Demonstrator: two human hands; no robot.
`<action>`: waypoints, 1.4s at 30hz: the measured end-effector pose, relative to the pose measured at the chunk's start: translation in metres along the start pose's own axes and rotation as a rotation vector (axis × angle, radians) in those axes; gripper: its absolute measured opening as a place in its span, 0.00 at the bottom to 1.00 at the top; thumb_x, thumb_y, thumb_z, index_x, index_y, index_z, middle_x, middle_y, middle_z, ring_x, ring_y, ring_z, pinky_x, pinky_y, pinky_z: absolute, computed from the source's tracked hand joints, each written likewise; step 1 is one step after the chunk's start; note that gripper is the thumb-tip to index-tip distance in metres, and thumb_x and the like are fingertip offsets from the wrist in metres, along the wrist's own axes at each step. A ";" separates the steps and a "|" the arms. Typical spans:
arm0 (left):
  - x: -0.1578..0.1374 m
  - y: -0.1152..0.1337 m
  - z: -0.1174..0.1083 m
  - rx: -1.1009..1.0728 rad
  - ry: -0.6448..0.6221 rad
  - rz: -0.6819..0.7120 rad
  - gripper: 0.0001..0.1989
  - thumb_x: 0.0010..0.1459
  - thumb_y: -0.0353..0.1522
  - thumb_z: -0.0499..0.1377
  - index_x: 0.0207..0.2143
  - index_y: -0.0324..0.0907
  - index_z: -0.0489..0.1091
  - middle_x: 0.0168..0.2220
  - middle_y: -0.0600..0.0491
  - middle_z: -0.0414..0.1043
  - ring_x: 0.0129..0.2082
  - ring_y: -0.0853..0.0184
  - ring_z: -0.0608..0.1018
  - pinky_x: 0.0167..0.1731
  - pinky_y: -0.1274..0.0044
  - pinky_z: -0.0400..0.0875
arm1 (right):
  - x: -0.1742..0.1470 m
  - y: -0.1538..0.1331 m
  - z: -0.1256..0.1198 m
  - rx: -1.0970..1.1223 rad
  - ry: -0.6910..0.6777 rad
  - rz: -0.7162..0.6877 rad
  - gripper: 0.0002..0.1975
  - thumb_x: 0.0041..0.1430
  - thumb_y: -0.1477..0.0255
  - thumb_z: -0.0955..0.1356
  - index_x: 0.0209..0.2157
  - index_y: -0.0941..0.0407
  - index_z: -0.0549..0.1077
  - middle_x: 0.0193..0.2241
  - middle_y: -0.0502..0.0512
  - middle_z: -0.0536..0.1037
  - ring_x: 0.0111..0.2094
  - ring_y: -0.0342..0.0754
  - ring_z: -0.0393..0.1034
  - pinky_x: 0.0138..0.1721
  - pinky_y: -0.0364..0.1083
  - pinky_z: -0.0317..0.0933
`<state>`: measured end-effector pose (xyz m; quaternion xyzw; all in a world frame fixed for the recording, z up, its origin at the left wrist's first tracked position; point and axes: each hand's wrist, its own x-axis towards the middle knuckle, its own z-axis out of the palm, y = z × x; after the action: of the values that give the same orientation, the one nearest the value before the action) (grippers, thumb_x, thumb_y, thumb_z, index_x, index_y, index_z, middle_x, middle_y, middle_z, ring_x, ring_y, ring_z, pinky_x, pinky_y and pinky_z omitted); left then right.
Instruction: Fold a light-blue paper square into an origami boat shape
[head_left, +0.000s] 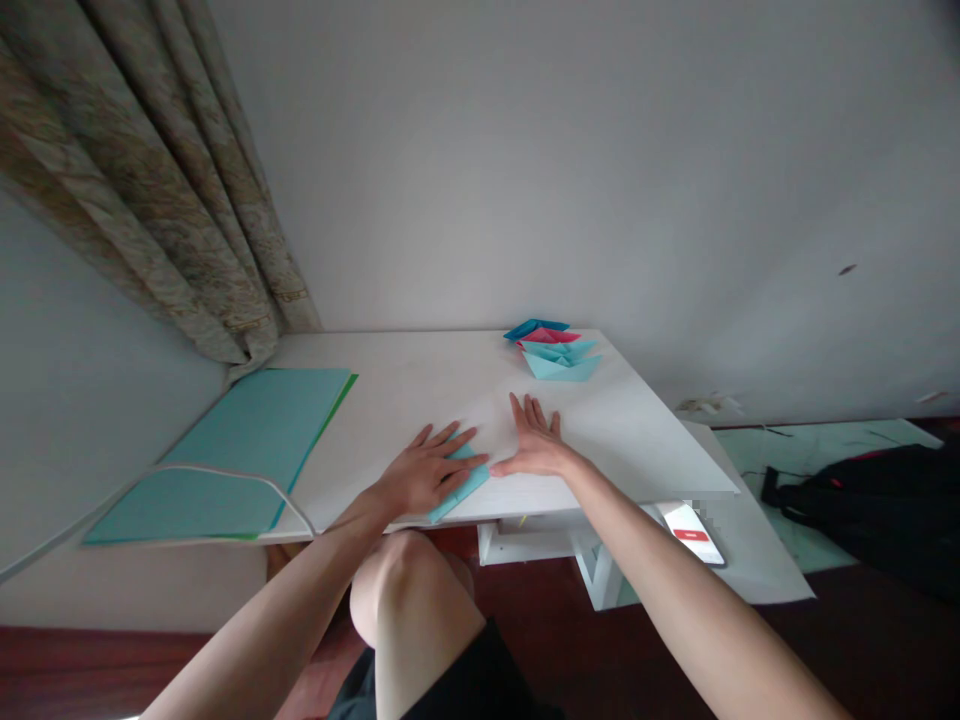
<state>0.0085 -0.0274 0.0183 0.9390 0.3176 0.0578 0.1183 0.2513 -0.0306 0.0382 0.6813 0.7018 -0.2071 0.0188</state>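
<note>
My left hand lies flat with fingers spread over a folded piece of light blue paper near the table's front edge, hiding part of it. Just right of that paper, my right hand rests on the white table, fingers apart and holding nothing. Its thumb reaches the right corner of the paper; whether it touches is hard to tell. Beyond my right hand stand several folded paper boats: a light blue one in front, a red one and a dark blue one behind.
A stack of coloured sheets, light blue on top, lies at the table's left, with a white cable crossing it. A phone lies on a lower white surface at the right. A curtain hangs at the left; a black bag lies at the far right.
</note>
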 end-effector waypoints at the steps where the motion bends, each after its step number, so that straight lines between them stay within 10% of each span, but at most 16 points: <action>1: 0.001 0.000 0.000 -0.002 0.001 -0.007 0.21 0.69 0.44 0.39 0.61 0.68 0.54 0.69 0.62 0.42 0.68 0.58 0.47 0.63 0.54 0.42 | 0.000 -0.001 -0.001 0.011 0.008 -0.015 0.73 0.36 0.45 0.73 0.66 0.58 0.21 0.66 0.72 0.21 0.67 0.60 0.14 0.61 0.66 0.17; 42: 0.027 -0.004 0.005 0.039 -0.008 -0.084 0.21 0.68 0.45 0.39 0.62 0.70 0.50 0.70 0.62 0.37 0.69 0.51 0.43 0.60 0.47 0.41 | 0.013 -0.013 -0.017 -0.069 -0.156 0.005 0.75 0.31 0.40 0.71 0.66 0.55 0.21 0.66 0.66 0.16 0.65 0.62 0.07 0.61 0.66 0.16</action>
<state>0.0282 -0.0086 0.0127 0.9273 0.3572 0.0428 0.1034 0.2424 -0.0124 0.0525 0.6637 0.7033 -0.2351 0.0976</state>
